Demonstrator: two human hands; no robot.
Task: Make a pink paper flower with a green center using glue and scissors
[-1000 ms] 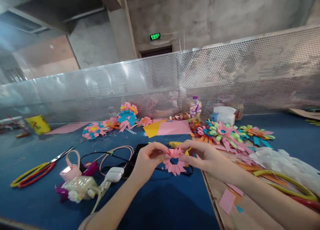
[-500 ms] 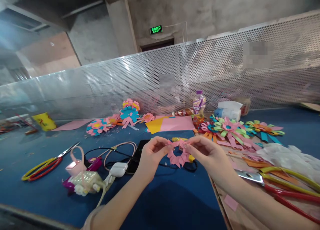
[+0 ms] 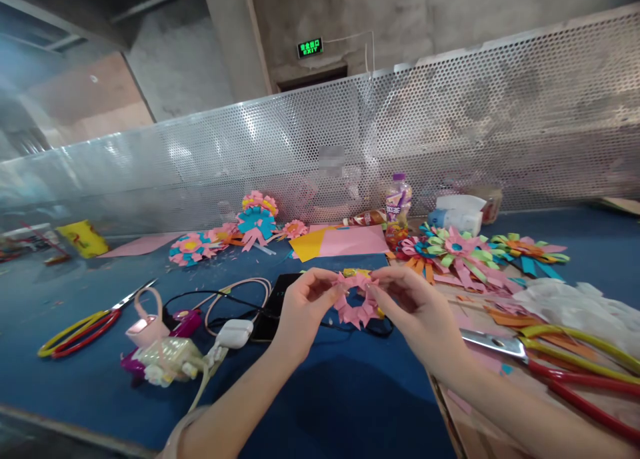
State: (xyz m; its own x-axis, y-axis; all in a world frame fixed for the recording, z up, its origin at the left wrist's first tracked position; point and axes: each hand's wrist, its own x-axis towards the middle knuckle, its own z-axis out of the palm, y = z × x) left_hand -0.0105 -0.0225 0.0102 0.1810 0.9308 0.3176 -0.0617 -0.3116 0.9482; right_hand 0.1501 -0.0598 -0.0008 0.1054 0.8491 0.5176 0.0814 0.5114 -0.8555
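For good work on the ring, apparently a matter of shaping or joining, go from left to right. Note the left hand (image 3: pixel 311 306), pinching with thumb and fingertips at the upper left of the pink paper ring (image 3: pixel 356 316). Find that ring between the hands, held up over the blue tabletop (image 3: pixel 320 402), with pointed tabs flaring around a round gap. Note the right hand (image 3: pixel 420 306), pinching the upper right in much the same way. Press lightly with both, or risk creasing the band; pull evenly for fear of tearing; check for a regular fan of tabs. Hard to tell from here about any join beneath the fingertips.

For moving, again from the left: steer clear of the yellow-and-red scissors (image 3: pixel 109 314), then the white case (image 3: pixel 235 334) and the phone (image 3: pixel 275 306), just beside the left hand. Use the bare blue stretch between the forearms as the roomiest spot. Avoid pushing forward into the paper sheets (image 3: pixel 353 241). On the right, mind the seam beside the brown board (image 3: pixel 473 439), and lift the forearm well clear of the large scissors (image 3: pixel 525 352), blades toward the arm.
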